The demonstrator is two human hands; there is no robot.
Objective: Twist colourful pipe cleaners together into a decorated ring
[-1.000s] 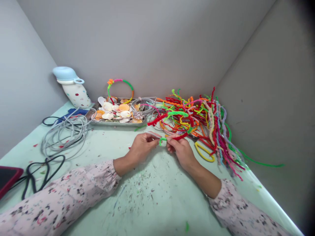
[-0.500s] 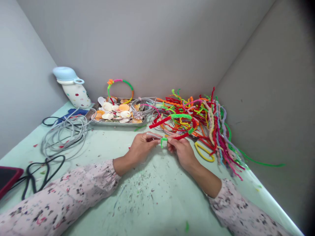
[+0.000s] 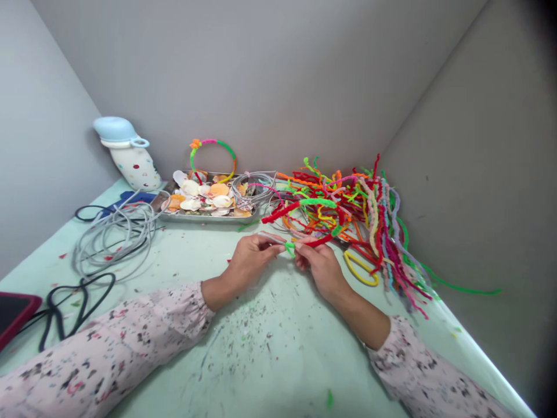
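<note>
My left hand (image 3: 249,258) is closed in a pinch on the bare grey end of a wire hoop (image 3: 319,202). The rest of that hoop is wrapped in red and green pipe cleaner and curves up behind my fingers, with a red end to the left. Between my fingertips, a short green pipe cleaner (image 3: 289,249) lies on the wire. My right hand (image 3: 322,264) is also closed, its thumb and finger gripping the hoop beside this green piece. What its other fingers touch is hidden.
A heap of coloured pipe cleaners (image 3: 383,232) lies right. Behind are a metal tray (image 3: 209,219) of shells and a finished-looking colourful ring (image 3: 235,154). Coiled grey cable (image 3: 115,244), a bottle (image 3: 133,165), black cord (image 3: 56,313) and a red-edged device (image 3: 17,316) are left.
The green pipe cleaner between my fingertips has changed shape, from an upright loop to a flatter, slanted one. The wrapped hoop has tilted slightly. Both hands stay in nearly the same place.
</note>
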